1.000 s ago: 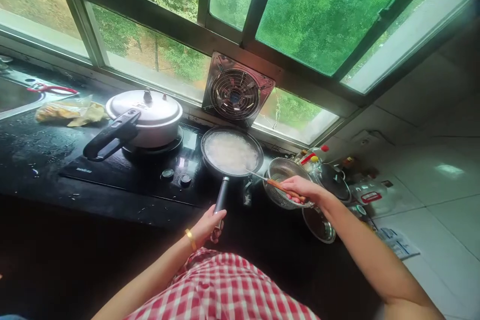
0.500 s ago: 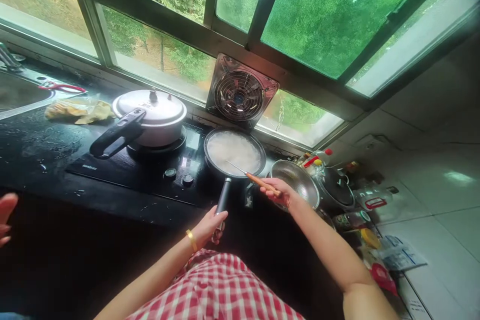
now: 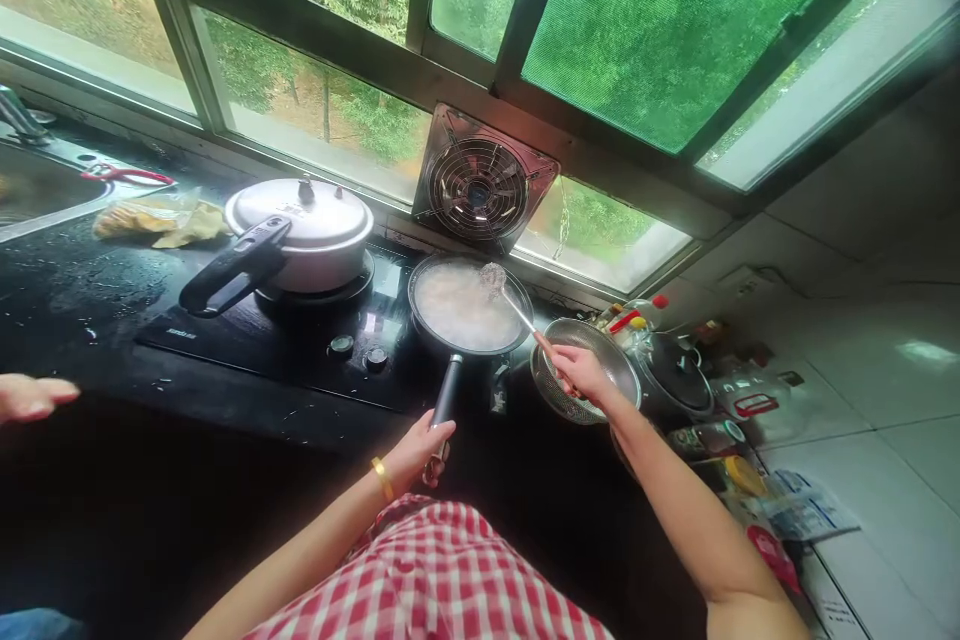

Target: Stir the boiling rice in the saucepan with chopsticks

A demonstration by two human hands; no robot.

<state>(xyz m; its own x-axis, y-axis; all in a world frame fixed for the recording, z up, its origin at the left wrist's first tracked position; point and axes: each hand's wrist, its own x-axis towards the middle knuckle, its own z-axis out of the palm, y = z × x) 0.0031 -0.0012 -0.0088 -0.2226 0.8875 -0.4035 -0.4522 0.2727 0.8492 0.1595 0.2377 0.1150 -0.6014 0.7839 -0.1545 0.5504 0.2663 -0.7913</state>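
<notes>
My left hand (image 3: 426, 448) is wrapped round the black handle of a frying pan (image 3: 454, 378), which sits on the right burner. Pale, foamy, cloudy liquid (image 3: 461, 308) fills the pan. In my right hand (image 3: 579, 372) is the wooden handle of a skimmer (image 3: 523, 316), its fingers closed round it. The skimmer's round head (image 3: 493, 278) shows above the liquid near the pan's far right side; whether it holds anything I cannot tell. Below my right hand stands a metal strainer bowl (image 3: 559, 400).
A pressure cooker (image 3: 307, 230) stands on the left burner, its handle pointing toward the front left. A bag of food (image 3: 161, 220) lies beside the sink (image 3: 52, 210). Bottles and a lidded pot (image 3: 675, 375) crowd the right. Another person's hand (image 3: 34, 397) reaches in at left.
My right hand has moved slightly right, and the skimmer's head has risen out of the liquid at the pan's far right. The other person's hand has come further in. My left hand stays put.
</notes>
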